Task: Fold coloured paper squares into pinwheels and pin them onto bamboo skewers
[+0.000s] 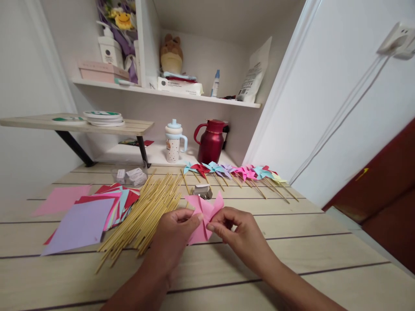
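Between my two hands is a pink paper pinwheel [201, 231], its corners folded in toward the middle, held just above the slatted table. My left hand [178, 231] pinches its left side, thumb on top near the centre. On the right side, my right hand [235, 231] grips a folded blade between thumb and forefinger. A small open box [202, 190] with dark little pieces in it sits just beyond the paper. Left of my left hand lies a heap of thin wooden sticks [145, 211].
Coloured paper squares [78, 222] are fanned out at the left. Behind them stands a clear container [132, 176] with small white pieces. Finished pinwheels on sticks [244, 172] line the back right. A red thermos jug [211, 142] and a white cup [173, 144] stand behind the table.
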The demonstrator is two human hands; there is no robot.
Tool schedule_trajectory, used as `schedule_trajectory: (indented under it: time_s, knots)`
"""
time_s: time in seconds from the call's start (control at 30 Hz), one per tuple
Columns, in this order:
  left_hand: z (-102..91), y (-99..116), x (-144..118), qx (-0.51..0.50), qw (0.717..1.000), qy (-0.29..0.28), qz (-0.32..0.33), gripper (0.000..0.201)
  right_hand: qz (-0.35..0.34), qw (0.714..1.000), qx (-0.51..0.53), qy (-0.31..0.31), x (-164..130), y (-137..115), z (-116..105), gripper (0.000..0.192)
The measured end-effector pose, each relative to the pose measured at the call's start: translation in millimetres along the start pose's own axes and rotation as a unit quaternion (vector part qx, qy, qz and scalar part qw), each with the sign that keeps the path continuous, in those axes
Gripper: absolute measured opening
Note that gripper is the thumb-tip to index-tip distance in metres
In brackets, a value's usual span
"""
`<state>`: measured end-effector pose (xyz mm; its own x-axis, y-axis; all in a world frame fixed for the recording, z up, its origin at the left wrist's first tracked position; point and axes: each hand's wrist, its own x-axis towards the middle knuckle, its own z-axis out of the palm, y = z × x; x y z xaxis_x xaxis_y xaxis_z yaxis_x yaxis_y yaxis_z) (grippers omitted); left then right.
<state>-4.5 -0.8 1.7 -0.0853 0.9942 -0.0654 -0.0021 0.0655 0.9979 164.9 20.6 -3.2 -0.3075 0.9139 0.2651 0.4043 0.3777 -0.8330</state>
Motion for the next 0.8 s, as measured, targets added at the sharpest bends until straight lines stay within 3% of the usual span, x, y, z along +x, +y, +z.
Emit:
schedule_trajectory:
  time_s: [0.13, 0.2, 0.23, 0.3, 0.37, 0.57, 0.67, 0.8]
  knots:
    - [-1.8, -2, 0, -0.074, 0.996, -0.008, -0.042, 0.029, -0.019, 0.998, 0.057, 0.024, -2, 0, -2, 0.021]
    - [-2.0, -3, 0, -0.131, 0.99, -0.01, -0.054, 0.031, -0.089, 0.992, 0.029, 0.083, -5, -1, -6, 0.021]
    - [-1.9, -3, 0, -0.15, 0.987, -0.005, -0.054, 0.031, -0.136, 0.984, -0.002, 0.114, -6, -1, -8, 0.029]
    - [-1.5, -4, 0, -0.172, 0.984, 0.013, -0.054, 0.029, -0.225, 0.96, -0.079, 0.147, -9, -2, -10, 0.047]
    - [-0.9, -4, 1, -0.197, 0.979, 0.02, -0.056, 0.029, -0.287, 0.931, -0.165, 0.156, -12, -3, -9, 0.052]
    - [0.1, -3, 1, -0.256, 0.963, 0.001, -0.081, 0.03, -0.36, 0.849, -0.344, 0.179, -13, -3, 4, 0.034]
    - [0.8, -2, 0, -0.259, 0.963, -0.004, -0.08, 0.029, -0.376, 0.839, -0.342, 0.192, -11, -1, 7, 0.027]
    - [2.3, -1, -1, -0.244, 0.968, -0.02, -0.059, 0.029, -0.373, 0.859, -0.3, 0.182, -10, -2, 3, 0.018]
